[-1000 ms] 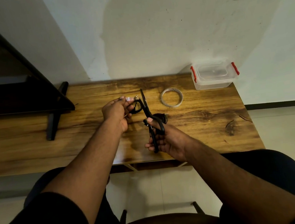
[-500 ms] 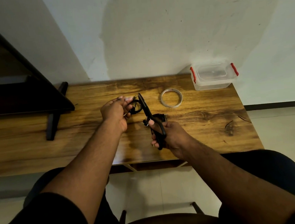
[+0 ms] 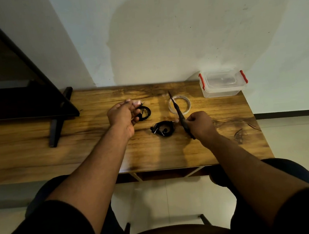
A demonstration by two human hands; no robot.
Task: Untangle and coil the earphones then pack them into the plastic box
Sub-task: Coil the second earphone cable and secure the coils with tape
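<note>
Moved: both hands have parted since a second ago; the scissors [image 3: 179, 115] have swung right, away from the coil.
Left hand [image 3: 121, 115]: fingers are curling around a coiled black earphone cable [image 3: 144, 113], thumb and forefinger pinching a bit of clear tape [image 3: 137, 102] above it.
Right hand [image 3: 199, 123]: clenching the scissors' handles; blades closed, long axis pointing away and slightly left, tip crossing over the tape roll [image 3: 179, 106].
Second earphones [image 3: 163, 128]: lying coiled on the table [image 3: 79, 154] between the hands, touching neither.
Plastic box [image 3: 223, 82]: sitting lidded at the far right corner.
</note>
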